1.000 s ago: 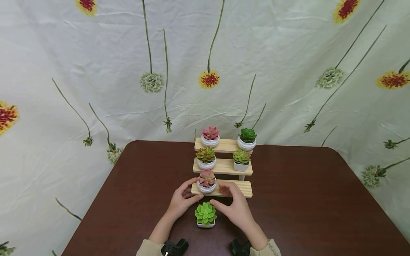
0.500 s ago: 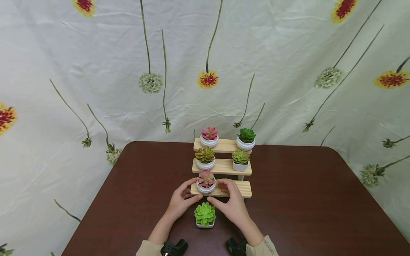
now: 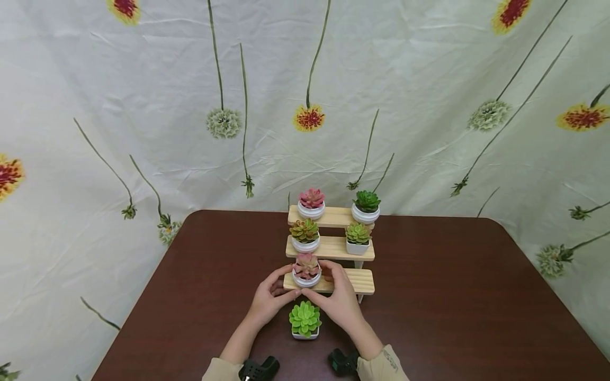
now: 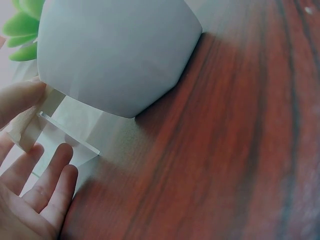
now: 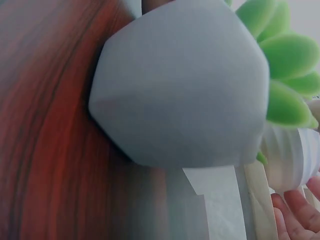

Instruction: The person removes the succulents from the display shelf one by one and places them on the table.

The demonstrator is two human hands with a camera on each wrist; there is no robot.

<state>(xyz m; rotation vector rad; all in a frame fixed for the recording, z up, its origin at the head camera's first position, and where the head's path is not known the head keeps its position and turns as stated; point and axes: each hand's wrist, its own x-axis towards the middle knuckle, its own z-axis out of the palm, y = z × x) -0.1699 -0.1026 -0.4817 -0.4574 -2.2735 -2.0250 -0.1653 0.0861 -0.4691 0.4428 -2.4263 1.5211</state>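
An artificial pink succulent in a round white pot (image 3: pixel 306 271) stands upright at the left of the wooden stand's lowest step (image 3: pixel 357 279). My left hand (image 3: pixel 269 297) holds the pot from the left, forefinger at its side and thumb at its front. From the right, my right hand (image 3: pixel 339 299) curls round the same pot; the thumbs nearly meet before it. Fingers (image 5: pixel 295 210) lie by the ribbed pot in the right wrist view. A bright green succulent in a square white pot (image 3: pixel 305 320) sits on the table between my forearms, touched by neither hand.
On the middle step stand a reddish-green succulent (image 3: pixel 305 235) and a light green one (image 3: pixel 358 236). The top step bears a pink succulent (image 3: pixel 312 203) and a dark green one (image 3: pixel 366 206). A clear support (image 4: pixel 70 142) is under the stand. Behind the brown table (image 3: pixel 452 296) hangs a flowered cloth (image 3: pixel 419 95).
My right hand has moved left, closing in on the pink succulent's pot on the lowest step. My left hand and all the pots keep their places.
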